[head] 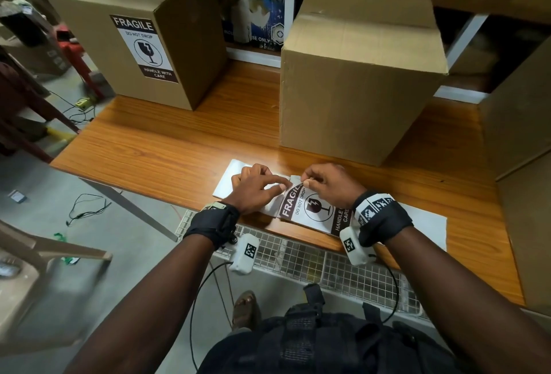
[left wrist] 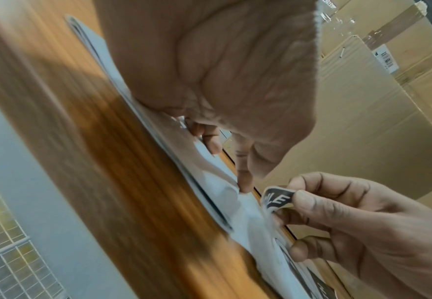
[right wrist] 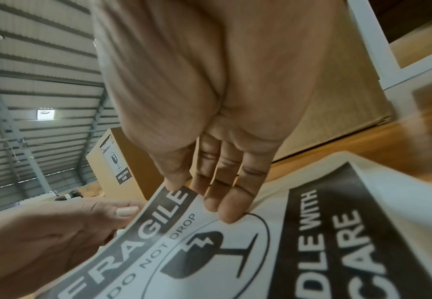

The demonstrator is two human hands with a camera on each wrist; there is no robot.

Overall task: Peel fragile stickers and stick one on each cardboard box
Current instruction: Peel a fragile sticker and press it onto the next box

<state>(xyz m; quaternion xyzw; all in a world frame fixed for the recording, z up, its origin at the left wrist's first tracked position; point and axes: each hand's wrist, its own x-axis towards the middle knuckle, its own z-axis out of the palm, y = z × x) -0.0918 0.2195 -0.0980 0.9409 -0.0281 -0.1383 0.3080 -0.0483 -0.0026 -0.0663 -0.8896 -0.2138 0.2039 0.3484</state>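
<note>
Two cardboard boxes stand on the wooden table (head: 179, 141). The left box (head: 185, 54) carries a fragile sticker (head: 144, 47); the right box (head: 357, 90) shows bare faces. A fragile sticker sheet (head: 313, 209) lies at the table's front edge. My right hand (head: 305, 183) pinches its lifted top corner (left wrist: 277, 199) between thumb and forefinger (right wrist: 184, 188). My left hand (head: 280, 186) holds the white backing sheet (left wrist: 209, 178) down just left of that corner, thumb (right wrist: 125, 211) near the sticker's edge.
A stack of white sheets (head: 235, 174) lies under my left hand, and another white sheet (head: 426, 221) lies by my right wrist. A wire mesh tray (head: 298, 254) runs below the table edge. Large cartons (head: 521, 135) wall the right side. A plastic chair (head: 35, 254) stands at the left.
</note>
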